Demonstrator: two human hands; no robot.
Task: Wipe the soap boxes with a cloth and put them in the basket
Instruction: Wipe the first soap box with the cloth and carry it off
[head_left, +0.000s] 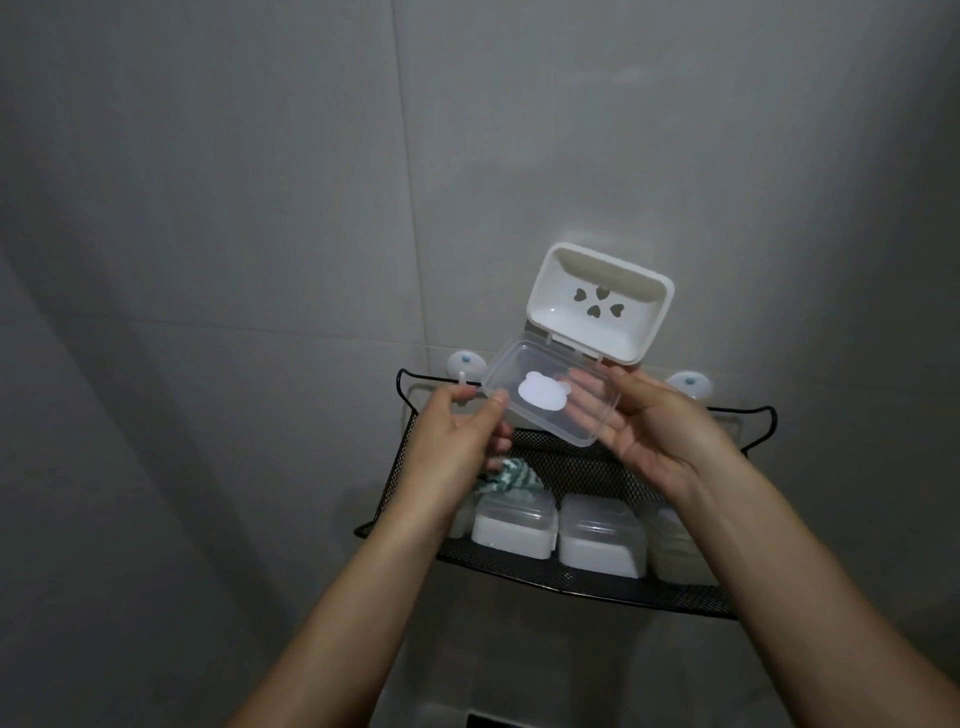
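Soap boxes (556, 535) in basket (587, 592) (cloth (511, 480) behind).

At lower centre of the frame, the left hand (451, 457) covers most of the striped cloth (511, 478). The right forearm hides much of the rightmost soap box (670, 545) in the basket (597, 590). A dark shape is cut off by the bottom edge.
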